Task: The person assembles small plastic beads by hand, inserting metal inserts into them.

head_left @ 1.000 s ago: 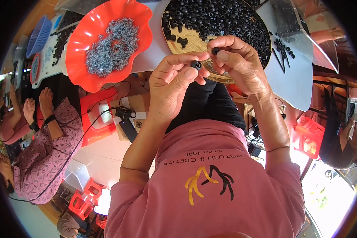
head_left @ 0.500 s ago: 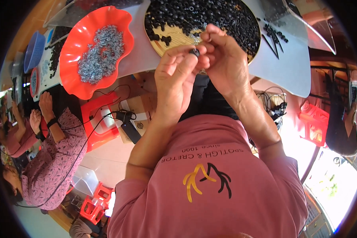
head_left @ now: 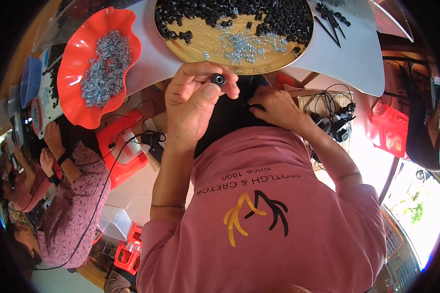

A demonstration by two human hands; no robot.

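Observation:
Between the thumb and fingers of my left hand (head_left: 193,100) is a small black plastic cylinder (head_left: 218,79). Its round opening shows at the end. This hand is raised in front of the near rim of a round gold tray (head_left: 193,54). Black plastic pieces (head_left: 288,24) are heaped on the tray's far side and right, with small silvery springs (head_left: 242,48) spread nearer its front. My right hand (head_left: 278,108) is low over my dark trousers, its fingers curled; something dark shows at the fingertips, too unclear to name against the cloth.
A red wavy-edged bowl (head_left: 71,80) of silvery springs stands left of the tray. Dark tweezers (head_left: 329,31) and loose black pieces lie to the right on the pale table (head_left: 354,63). Another person's hand (head_left: 54,136) is at the left. Cables (head_left: 332,115) sit beneath the table.
My hands have moved apart. The right one has dropped from above the tray to my lap, while the left one, still pinching the black cylinder, has shifted slightly left.

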